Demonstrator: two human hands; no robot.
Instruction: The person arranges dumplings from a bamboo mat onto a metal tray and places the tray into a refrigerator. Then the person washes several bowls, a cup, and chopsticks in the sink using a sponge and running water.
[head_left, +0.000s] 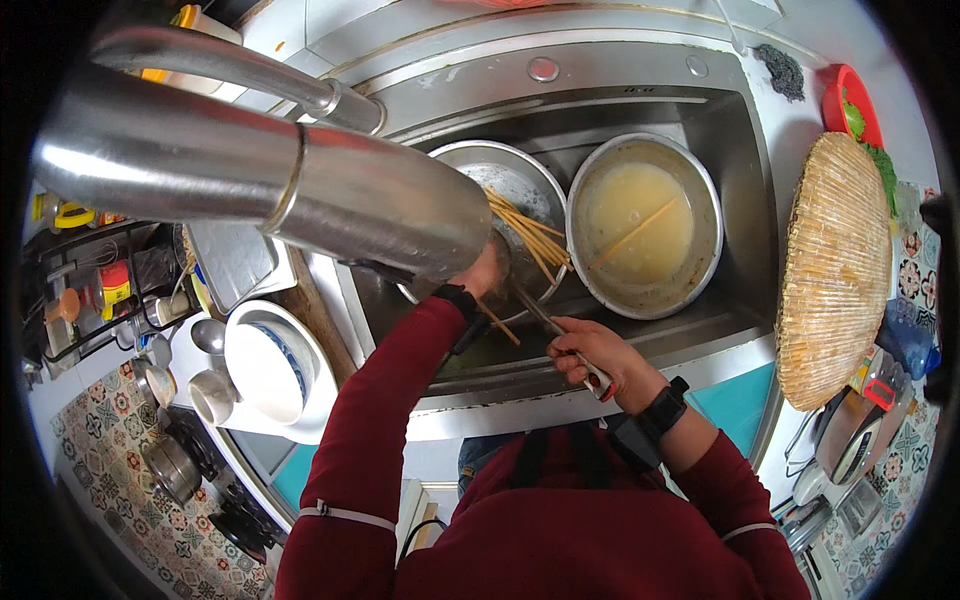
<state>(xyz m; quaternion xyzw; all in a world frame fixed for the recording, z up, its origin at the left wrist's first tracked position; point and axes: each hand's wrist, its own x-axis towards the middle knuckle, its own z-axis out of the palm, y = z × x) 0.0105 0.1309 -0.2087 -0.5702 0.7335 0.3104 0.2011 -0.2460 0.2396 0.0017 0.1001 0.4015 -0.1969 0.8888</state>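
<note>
My right hand (600, 352) grips the handle of a long metal kitchen utensil (536, 306), probably a ladle or spatula. At the far end of its shaft is my left hand (484, 274), close to the utensil's head. The steel faucet (390, 199) hides most of its fingers, so their hold cannot be made out. Several wooden chopsticks (529, 232) lean over the rim of the left metal basin (517, 161). One stick (499, 324) pokes out below my left wrist. In the right metal basin (709, 225), a single chopstick (637, 232) lies in cloudy yellowish liquid (652, 195).
Both basins stand in a steel sink (739, 247). A woven straw lid (832, 277) and a red bowl (840, 97) with greens are at right. White bowls (266, 371) and a metal tray (229, 259) crowd the left. The faucet overhangs the left basin.
</note>
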